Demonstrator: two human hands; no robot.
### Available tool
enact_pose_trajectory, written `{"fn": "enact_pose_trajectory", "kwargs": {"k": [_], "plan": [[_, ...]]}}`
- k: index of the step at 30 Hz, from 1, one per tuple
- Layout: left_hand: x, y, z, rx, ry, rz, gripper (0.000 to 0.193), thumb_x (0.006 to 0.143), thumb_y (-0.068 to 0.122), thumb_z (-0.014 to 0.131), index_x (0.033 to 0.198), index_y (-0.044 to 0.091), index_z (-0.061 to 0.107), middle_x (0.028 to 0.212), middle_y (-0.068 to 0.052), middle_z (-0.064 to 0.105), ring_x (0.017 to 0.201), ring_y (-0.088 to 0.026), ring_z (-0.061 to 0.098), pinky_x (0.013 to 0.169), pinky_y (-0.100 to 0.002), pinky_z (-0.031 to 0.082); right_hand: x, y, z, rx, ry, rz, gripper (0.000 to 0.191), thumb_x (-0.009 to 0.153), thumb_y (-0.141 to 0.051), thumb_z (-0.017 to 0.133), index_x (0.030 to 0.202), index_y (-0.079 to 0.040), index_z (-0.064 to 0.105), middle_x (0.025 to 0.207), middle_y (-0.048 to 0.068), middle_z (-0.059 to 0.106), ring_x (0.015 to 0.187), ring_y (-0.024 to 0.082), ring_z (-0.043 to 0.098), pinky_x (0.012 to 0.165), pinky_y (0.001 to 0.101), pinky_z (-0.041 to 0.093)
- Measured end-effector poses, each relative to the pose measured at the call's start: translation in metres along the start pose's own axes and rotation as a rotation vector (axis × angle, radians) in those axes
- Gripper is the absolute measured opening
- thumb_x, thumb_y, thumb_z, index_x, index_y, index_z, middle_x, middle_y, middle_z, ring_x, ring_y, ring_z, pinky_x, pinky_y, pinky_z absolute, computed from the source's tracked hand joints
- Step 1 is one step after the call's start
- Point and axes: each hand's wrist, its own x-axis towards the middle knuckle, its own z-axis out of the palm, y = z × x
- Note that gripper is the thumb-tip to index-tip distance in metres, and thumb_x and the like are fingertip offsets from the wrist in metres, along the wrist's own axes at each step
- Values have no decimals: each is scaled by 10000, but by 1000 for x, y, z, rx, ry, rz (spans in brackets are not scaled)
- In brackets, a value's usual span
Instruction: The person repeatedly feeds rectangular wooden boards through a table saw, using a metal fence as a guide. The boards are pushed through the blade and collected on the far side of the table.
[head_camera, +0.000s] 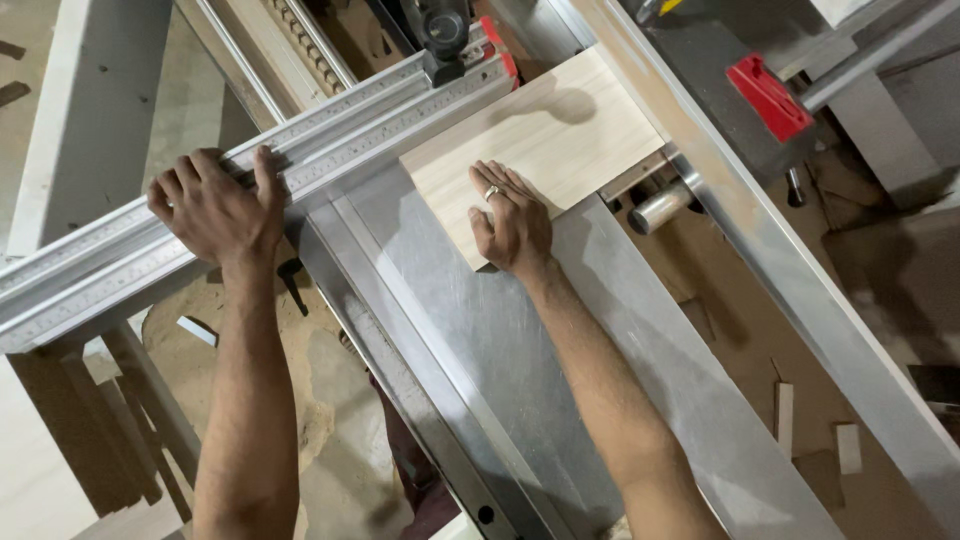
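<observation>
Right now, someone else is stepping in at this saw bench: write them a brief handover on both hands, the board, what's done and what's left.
Left hand: gripping the ruled aluminium crosscut fence, fingers curled over its top edge.
Right hand: flat, palm down on the pale wood panel; ring on one finger.
Panel: lies on the sliding metal table, its far edge against the fence, below a black stop knob.
Done: panel seated and held.
Left: no cut visible on the panel; red clamp sits unused to the right.

Woodworking shop: sliding table saw (520, 340), sawdust floor (240, 330), offcuts (848, 447).
</observation>
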Motion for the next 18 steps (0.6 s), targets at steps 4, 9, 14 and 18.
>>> {"fn": "enact_pose_trajectory", "kwargs": {"k": [4,9,14,18], "plan": [[1,0,-1,33,31,15,608,1071,655,464,943,90,647,940,-124,615,967,-325,557,1023,-520,336,-2,4,2,26,-2,-7,564,885,-194,508,1380,57,611,1431,234,617,1399,377,542,1221,459,372],[4,2,-2,23,8,8,599,1090,701,486,907,144,608,871,-84,563,908,-323,529,986,-515,332,-4,8,3,22,-12,-8,588,866,-186,468,1384,56,606,1433,220,619,1406,366,534,1225,458,362],[-1,3,-5,5,-14,10,571,1075,667,444,905,139,581,895,-77,545,931,-328,516,1016,-520,325,-10,9,3,12,-24,-22,596,865,-166,445,1398,53,598,1445,217,612,1412,358,528,1228,455,353],[-5,2,-5,34,7,58,622,1034,711,344,925,139,563,935,-93,542,969,-342,501,1017,-524,314,-13,11,5,-10,-28,-30,607,869,-166,432,1417,46,582,1462,202,606,1428,342,529,1246,441,358]]}}
